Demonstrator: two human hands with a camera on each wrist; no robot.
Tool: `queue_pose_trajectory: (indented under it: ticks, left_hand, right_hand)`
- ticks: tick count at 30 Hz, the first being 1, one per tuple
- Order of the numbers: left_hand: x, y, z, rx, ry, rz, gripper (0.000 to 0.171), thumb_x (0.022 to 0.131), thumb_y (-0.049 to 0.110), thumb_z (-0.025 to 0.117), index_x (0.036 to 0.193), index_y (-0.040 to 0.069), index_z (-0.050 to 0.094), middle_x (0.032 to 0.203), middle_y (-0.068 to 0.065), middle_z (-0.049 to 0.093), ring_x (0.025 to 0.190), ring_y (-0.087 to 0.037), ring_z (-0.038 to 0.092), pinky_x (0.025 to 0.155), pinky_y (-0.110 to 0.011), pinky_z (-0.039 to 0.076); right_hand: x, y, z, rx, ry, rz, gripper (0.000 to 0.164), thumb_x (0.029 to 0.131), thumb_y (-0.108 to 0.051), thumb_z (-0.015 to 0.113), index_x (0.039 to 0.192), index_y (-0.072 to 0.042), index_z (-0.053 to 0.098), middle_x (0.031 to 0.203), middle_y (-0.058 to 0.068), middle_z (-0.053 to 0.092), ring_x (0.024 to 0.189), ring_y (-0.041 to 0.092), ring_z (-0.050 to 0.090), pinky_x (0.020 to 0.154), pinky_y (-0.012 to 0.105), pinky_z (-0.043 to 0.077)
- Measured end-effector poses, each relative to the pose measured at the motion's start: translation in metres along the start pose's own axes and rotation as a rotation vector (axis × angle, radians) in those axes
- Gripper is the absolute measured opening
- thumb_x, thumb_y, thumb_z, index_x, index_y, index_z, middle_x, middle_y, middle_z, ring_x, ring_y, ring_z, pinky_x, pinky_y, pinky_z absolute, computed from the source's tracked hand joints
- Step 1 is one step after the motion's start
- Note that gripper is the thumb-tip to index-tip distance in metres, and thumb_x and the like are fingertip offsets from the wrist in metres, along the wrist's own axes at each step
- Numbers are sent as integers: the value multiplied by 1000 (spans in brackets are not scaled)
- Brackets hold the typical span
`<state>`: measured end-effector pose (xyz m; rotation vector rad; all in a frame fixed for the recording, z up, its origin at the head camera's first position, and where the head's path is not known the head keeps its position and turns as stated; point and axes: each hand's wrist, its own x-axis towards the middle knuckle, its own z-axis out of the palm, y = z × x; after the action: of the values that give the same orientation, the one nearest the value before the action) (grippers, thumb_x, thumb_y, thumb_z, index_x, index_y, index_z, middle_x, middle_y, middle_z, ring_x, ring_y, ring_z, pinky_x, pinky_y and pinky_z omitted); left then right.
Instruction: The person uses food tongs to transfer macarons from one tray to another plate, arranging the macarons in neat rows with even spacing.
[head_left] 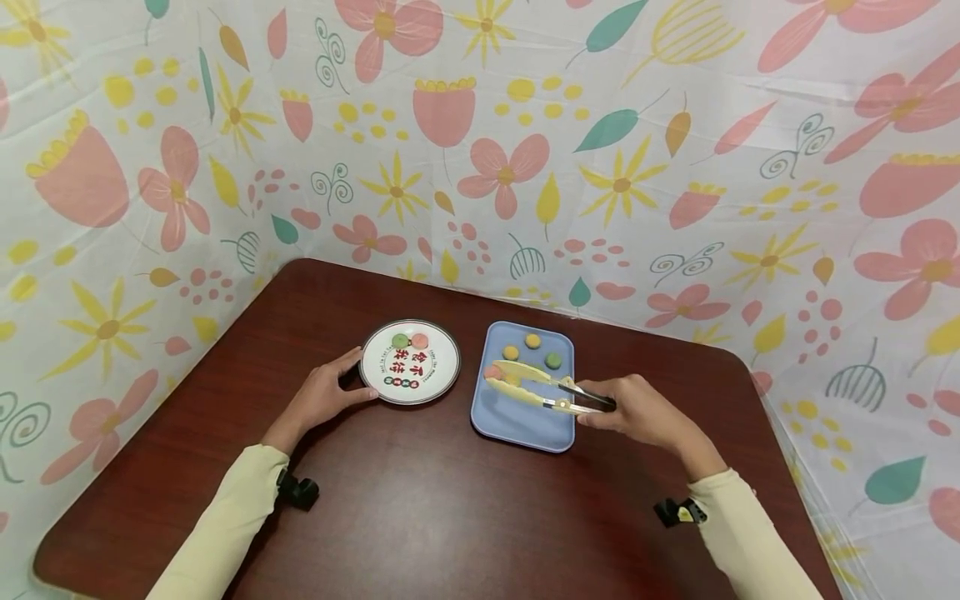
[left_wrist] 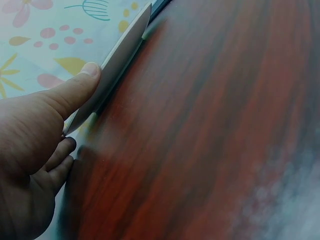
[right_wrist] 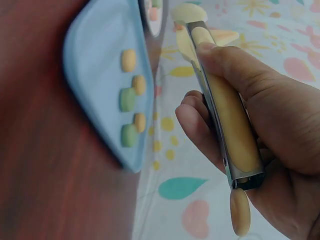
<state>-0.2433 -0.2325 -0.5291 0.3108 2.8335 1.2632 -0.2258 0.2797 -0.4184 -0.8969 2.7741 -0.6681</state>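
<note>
My left hand (head_left: pixel 324 392) holds the near-left rim of a round white plate (head_left: pixel 447 360) with red lettering. In the left wrist view the thumb (left_wrist: pixel 82 90) lies against the plate's edge (left_wrist: pixel 112 67), with fingers below it. A green macaron (head_left: pixel 401 341) and a pink macaron (head_left: pixel 420 342) sit on the plate. My right hand (head_left: pixel 637 408) grips yellow-tipped tongs (head_left: pixel 517 392) above the blue tray (head_left: pixel 517 427). Between the tong tips, over the tray's left side, is another pink macaron (head_left: pixel 492 372). Several yellow and green macarons (right_wrist: pixel 128 60) lie on the tray.
The plate and tray stand side by side on a dark reddish wooden table (head_left: pixel 420 500). A patterned cloth (head_left: pixel 465 167) with flowers and leaves hangs close behind the table's far edge and along its sides.
</note>
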Motion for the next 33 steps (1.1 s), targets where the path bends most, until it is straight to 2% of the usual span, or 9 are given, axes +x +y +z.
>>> queue_pose_trajectory:
  ticks: [3, 5, 10, 12, 15, 22, 23, 30, 33]
  left_hand:
    - [0, 0, 0, 2, 2, 6, 97, 84, 51, 82, 159, 7, 37, 164, -13, 34, 151, -35, 30, 117, -56, 33]
    - [-1, 0, 0, 0, 5, 5, 97, 84, 51, 82, 158, 7, 38, 164, -13, 35, 151, -34, 31, 117, -56, 33]
    - [-1, -1, 0, 1, 1, 1, 97, 84, 51, 81, 158, 7, 37, 164, -13, 35, 152, -33, 30, 118, -55, 33]
    - [0, -1, 0, 1, 0, -1, 96, 85, 51, 81, 159, 8, 37, 164, -12, 34, 152, -33, 30, 118, -55, 33]
    - [0, -1, 0, 5, 4, 2, 96, 85, 50, 81, 159, 8, 37, 164, -13, 34, 152, -34, 30, 118, -55, 33]
    - [0, 1, 0, 9, 11, 2, 96, 84, 48, 82, 158, 7, 37, 164, -14, 35, 151, -34, 31, 117, -56, 34]
    - [0, 2, 0, 9, 9, 3, 96, 84, 48, 82, 158, 7, 37, 164, -14, 35, 151, -34, 31, 117, -56, 34]
    - [1, 2, 0, -4, 4, -2, 97, 84, 49, 82, 159, 7, 36, 164, -13, 34, 152, -34, 30, 117, -55, 34]
    - [1, 1, 1, -8, 5, 0, 97, 84, 49, 82, 159, 8, 37, 164, -13, 34, 152, -34, 30, 117, -55, 34]
  right_hand:
    - [15, -6, -8, -28, 4, -37, 53, 90, -30, 81, 135, -5, 68, 91, -6, 71, 61, 3, 49, 54, 23, 44]
    - [25, -11, -10, -43, -5, -56, 57, 90, -33, 81, 135, -3, 66, 86, -4, 71, 59, 4, 45, 55, 23, 43]
    - [53, -21, -11, -59, -36, -109, 58, 89, -35, 81, 135, -2, 66, 84, 3, 74, 59, 3, 45, 56, 23, 43]
    - [65, -25, -10, -63, -45, -123, 58, 89, -34, 82, 135, -2, 66, 98, 6, 77, 61, 4, 49, 55, 23, 43]
    - [82, -31, -8, -66, -61, -127, 57, 88, -33, 82, 135, -3, 67, 108, 9, 77, 59, 5, 49, 53, 23, 41]
    - [117, -36, 6, -37, -107, -177, 56, 90, -32, 80, 136, -3, 66, 95, 7, 77, 53, 4, 44, 55, 23, 41]
    - [121, -37, 8, -34, -109, -186, 56, 91, -33, 80, 136, -4, 66, 98, 6, 77, 52, 4, 44, 55, 24, 41]
    - [147, -40, 23, -28, -145, -169, 53, 93, -32, 78, 137, -7, 66, 78, -2, 69, 51, 6, 39, 55, 25, 37]
    - [155, -41, 30, -31, -156, -164, 49, 93, -32, 78, 135, -9, 68, 75, -6, 66, 56, 8, 44, 58, 26, 38]
